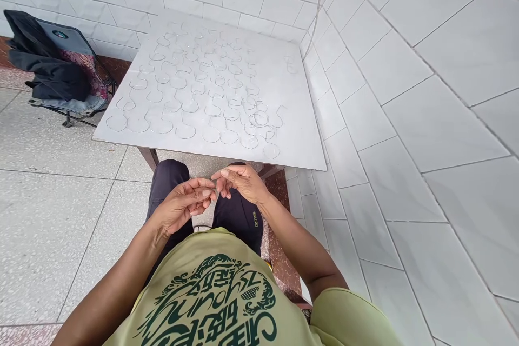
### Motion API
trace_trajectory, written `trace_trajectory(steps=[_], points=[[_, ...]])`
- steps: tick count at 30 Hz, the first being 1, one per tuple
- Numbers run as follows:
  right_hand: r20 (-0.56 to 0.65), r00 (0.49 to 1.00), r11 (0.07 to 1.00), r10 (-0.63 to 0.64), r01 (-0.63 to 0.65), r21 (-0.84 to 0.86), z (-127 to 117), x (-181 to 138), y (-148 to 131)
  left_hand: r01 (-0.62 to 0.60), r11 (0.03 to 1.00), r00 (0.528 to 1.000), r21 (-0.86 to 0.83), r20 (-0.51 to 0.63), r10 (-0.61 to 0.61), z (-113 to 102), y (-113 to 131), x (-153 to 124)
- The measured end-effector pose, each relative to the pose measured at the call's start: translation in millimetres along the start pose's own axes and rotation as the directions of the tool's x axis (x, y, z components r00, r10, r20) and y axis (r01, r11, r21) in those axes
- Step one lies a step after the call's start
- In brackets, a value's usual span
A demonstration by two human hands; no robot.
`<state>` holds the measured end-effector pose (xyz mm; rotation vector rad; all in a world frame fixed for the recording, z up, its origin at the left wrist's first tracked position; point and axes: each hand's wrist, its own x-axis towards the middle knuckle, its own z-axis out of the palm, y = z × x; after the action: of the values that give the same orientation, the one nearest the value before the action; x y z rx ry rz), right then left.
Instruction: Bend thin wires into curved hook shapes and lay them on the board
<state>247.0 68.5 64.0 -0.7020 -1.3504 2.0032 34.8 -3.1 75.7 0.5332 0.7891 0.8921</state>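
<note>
My left hand (184,205) and my right hand (243,181) meet above my knees, just off the near edge of the table. Thumb and forefinger of the left are pinched together. The right thumb and fingers are closed too, their tips almost touching the left ones. Whatever lies between the fingertips is too thin or too hidden to make out. Ahead, the white board tabletop (300,124) carries many thin, wire-like S-shaped pieces (185,132), laid in rough rows. Several overlap in a small cluster (258,119) towards the right.
Tiled walls (365,119) rise behind the table and close along its right side. A thin cable (318,11) runs down the corner. At the left, a folding chair (87,59) with dark cloth (48,65) on it stands on the speckled floor (52,216).
</note>
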Motion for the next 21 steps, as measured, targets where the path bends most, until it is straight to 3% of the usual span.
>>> trace_trajectory(steps=[3, 7, 11, 15, 17, 21], points=[[-0.040, 0.999, 0.999, -0.035, 0.034, -0.012, 3, -1, 1, -0.076, 0.996, 0.992, -0.036, -0.101, 0.072, 0, -1, -5], [-0.127, 0.984, 0.992, -0.122, 0.116, -0.057, 10, -1, 6, -0.226, 0.972, 0.936, 0.064, -0.263, 0.235, 3, -9, -9], [-0.162, 0.973, 0.985, -0.164, 0.151, -0.089, 17, 0, 13, -0.324, 0.908, 0.869, 0.265, -0.296, 0.397, 3, -16, -9], [-0.155, 0.978, 0.989, -0.141, 0.133, -0.063, 20, 1, 14, -0.309, 0.812, 0.817, 0.495, -0.299, 0.493, -3, -18, -8], [-0.145, 0.983, 0.993, -0.113, 0.106, -0.056, 19, 1, 13, -0.279, 0.771, 0.816, 0.573, -0.283, 0.505, -7, -17, -8], [-0.098, 0.994, 0.999, -0.043, 0.040, -0.033, 14, 2, 11, -0.229, 0.742, 0.857, 0.630, -0.230, 0.460, -12, -17, -10]])
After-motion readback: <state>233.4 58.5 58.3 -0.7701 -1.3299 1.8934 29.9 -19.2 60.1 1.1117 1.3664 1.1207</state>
